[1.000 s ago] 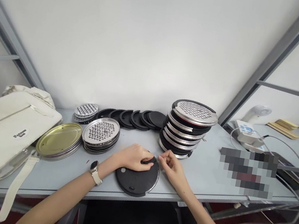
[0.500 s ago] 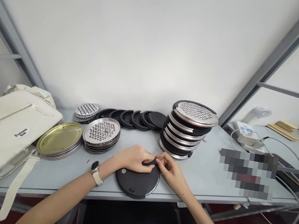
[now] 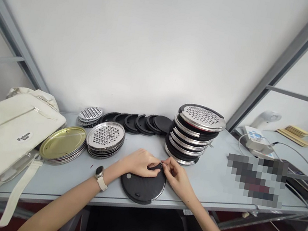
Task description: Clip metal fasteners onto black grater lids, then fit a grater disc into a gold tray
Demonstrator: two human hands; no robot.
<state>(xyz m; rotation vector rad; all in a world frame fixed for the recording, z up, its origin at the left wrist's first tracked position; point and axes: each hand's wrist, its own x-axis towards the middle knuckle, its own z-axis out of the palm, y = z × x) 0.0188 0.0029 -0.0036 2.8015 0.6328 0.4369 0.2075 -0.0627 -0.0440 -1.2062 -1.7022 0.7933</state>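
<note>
A round black disc point(image 3: 142, 187) with a strip of shiny metal at its right edge lies flat near the table's front edge. My left hand point(image 3: 142, 163) rests over its far side, fingers curled over the rim and thumb across the top. Beside it, at the far right rim, my right hand point(image 3: 174, 177) is closed in a pinch. Whatever sits between those right fingertips is too small to make out; a tiny bright glint shows there. The fingertips of both hands nearly meet.
Left of the hands stand a stack of grater plates point(image 3: 107, 136), a stack of gold-coloured lids point(image 3: 64, 143) and a cream bag point(image 3: 11, 135). Black rings point(image 3: 130, 122) line the wall. A tall stack of assembled graters point(image 3: 190, 137) rises behind my right hand. Cables point(image 3: 295, 155) lie right.
The view has shifted very slightly. Both hands stay at the disc's far rim, with only a small movement of the fingertips, where a bright glint now shows.
</note>
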